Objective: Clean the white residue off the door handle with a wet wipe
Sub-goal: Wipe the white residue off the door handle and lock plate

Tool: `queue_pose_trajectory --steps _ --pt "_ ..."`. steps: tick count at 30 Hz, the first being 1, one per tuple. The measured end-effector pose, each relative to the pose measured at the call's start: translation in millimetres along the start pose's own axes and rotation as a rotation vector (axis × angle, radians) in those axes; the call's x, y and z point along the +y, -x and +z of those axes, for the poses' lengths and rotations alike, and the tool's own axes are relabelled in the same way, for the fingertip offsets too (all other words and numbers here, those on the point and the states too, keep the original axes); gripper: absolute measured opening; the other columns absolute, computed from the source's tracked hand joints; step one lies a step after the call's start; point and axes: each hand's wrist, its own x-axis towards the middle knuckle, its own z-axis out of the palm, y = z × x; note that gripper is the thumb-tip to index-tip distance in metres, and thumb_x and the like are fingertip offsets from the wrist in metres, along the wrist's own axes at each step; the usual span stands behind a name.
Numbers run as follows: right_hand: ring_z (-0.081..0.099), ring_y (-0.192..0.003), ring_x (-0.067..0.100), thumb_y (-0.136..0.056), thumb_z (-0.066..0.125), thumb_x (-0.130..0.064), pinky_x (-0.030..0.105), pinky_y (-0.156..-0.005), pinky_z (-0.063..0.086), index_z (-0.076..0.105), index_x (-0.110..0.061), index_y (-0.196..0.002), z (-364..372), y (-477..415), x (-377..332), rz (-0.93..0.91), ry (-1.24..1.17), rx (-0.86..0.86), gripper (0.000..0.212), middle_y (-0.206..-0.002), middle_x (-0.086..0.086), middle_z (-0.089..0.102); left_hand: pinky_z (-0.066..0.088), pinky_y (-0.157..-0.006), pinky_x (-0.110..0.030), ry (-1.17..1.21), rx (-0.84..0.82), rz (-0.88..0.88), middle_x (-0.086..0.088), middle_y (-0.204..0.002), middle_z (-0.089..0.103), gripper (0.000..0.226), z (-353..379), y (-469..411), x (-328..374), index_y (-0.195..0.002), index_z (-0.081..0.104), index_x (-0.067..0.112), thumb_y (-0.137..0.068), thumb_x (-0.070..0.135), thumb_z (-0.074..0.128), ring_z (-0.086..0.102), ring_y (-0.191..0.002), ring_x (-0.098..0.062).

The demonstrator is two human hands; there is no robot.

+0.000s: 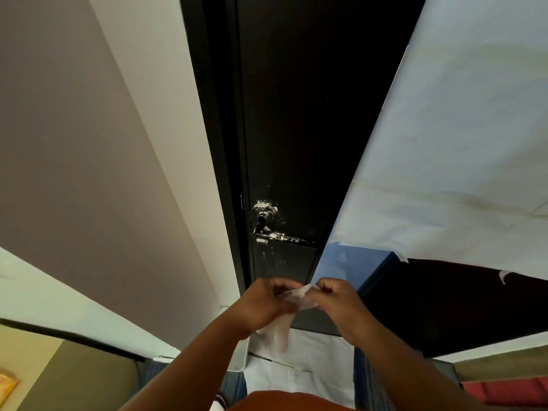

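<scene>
- White residue point(262, 204) is coating the door handle point(281, 237), thickest on the round plate above the lever and patchy along the lever, which is running to the right.
- Faint white streaks are also showing on the black door point(296, 114) just below the handle.
- Handle is sitting on the door's left edge, farther off than both hands and well apart from them; nothing is touching it.
- Left hand point(267, 304) is curling its fingers round the wet wipe point(299, 295) and gripping it. The lower part of the wipe is hanging down under this hand.
- Right hand point(338, 298) is pinching the wipe's upper right corner with curled fingers and thumb.
- Both hands are sitting close together in front of the lower door, with the wipe stretching between them.
- Taupe wall point(74, 143) is filling the left side.
- Pale sheet point(459, 143) is covering the right side, with a blue box point(353, 262) just under its lower edge, right of the door.
- White covering point(311, 366) is lying on the floor below the hands.
- Orange garment point(281, 400) is showing at the near edge.
</scene>
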Motion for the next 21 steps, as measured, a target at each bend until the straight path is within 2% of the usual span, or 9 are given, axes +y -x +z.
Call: queue_pose_trajectory --steps 3,5,8,11,13,15,18,20,21 --pt "0.063 -0.083 0.030 -0.089 0.072 -0.025 0.040 -0.074 0.053 0.072 -0.019 -0.066 -9 -1 0 0.086 -0.214 -0.010 0.025 -0.074 0.009 0.065 0.059 -0.080 -0.020 0.016 0.071 -0.020 0.009 -0.104 0.078 0.028 -6 -3 -2 -0.114 0.077 0.026 -0.088 0.015 0.078 0.073 -0.092 -0.006" --pt "0.069 -0.098 0.035 -0.093 0.069 -0.025 0.049 -0.088 0.058 0.077 -0.014 -0.086 -19 -3 -1 0.163 -0.362 -0.043 0.015 -0.096 0.017 0.073 0.058 -0.074 -0.020 0.052 0.154 -0.054 0.005 -0.100 0.078 0.019 -12 -4 -2 -0.108 0.079 0.026 -0.090 0.018 0.077 0.074 -0.088 -0.010" --pt "0.068 -0.110 0.036 -0.094 0.068 -0.028 0.056 -0.102 0.051 0.072 -0.007 -0.115 -41 -8 -10 0.193 -0.531 0.037 0.030 -0.114 0.020 0.073 0.053 -0.062 -0.022 0.188 0.339 -0.143 -0.004 -0.092 0.077 0.011 -25 -6 -2 -0.098 0.078 0.023 -0.092 0.015 0.074 0.070 -0.075 -0.014" --pt "0.068 -0.111 0.036 -0.090 0.071 -0.028 0.050 -0.098 0.053 0.069 -0.005 -0.120 -68 -14 -31 0.105 -0.690 0.197 0.038 -0.116 0.019 0.073 0.050 -0.062 -0.027 0.346 0.513 -0.154 -0.010 -0.089 0.076 0.009 -46 -7 5 -0.097 0.077 0.018 -0.095 0.013 0.069 0.065 -0.072 -0.020" --pt "0.068 -0.112 0.036 -0.087 0.072 -0.032 0.046 -0.093 0.054 0.071 -0.006 -0.113 -82 -17 -49 0.022 -0.701 0.309 0.037 -0.117 0.018 0.072 0.050 -0.065 -0.027 0.407 0.594 -0.114 -0.006 -0.091 0.077 0.011 -60 -7 14 -0.098 0.076 0.019 -0.097 0.014 0.066 0.067 -0.075 -0.019" --pt "0.068 -0.101 0.031 -0.094 0.067 -0.026 0.042 -0.089 0.052 0.070 -0.008 -0.093 -88 -16 -67 -0.056 -0.637 0.343 0.019 -0.108 0.018 0.070 0.052 -0.069 -0.028 0.431 0.631 -0.061 -0.005 -0.094 0.077 0.011 -70 -7 25 -0.100 0.075 0.019 -0.099 0.017 0.064 0.068 -0.078 -0.019" --pt "0.061 -0.085 0.027 -0.096 0.064 -0.025 0.040 -0.078 0.048 0.066 -0.018 -0.073 -74 -13 -89 -0.201 -0.359 0.331 0.024 -0.088 0.015 0.063 0.056 -0.076 -0.032 0.419 0.632 -0.008 -0.004 -0.097 0.077 0.012 -75 -9 41 -0.100 0.075 0.022 -0.100 0.019 0.063 0.068 -0.080 -0.019" --pt "0.063 -0.082 0.021 -0.095 0.066 -0.027 0.034 -0.074 0.048 0.072 -0.020 -0.078 -51 -8 -97 -0.287 -0.112 0.233 0.019 -0.088 0.006 0.069 0.054 -0.074 -0.032 0.408 0.627 -0.003 -0.004 -0.096 0.076 0.012 -74 -12 48 -0.096 0.074 0.023 -0.099 0.017 0.063 0.067 -0.078 -0.018" --pt "0.065 -0.086 0.016 -0.095 0.067 -0.028 0.030 -0.075 0.049 0.074 -0.021 -0.085 -40 -6 -96 -0.309 0.023 0.158 0.014 -0.097 0.001 0.072 0.053 -0.070 -0.032 0.405 0.628 -0.007 -0.005 -0.095 0.076 0.012 -72 -13 51 -0.095 0.074 0.023 -0.098 0.017 0.064 0.066 -0.076 -0.018"
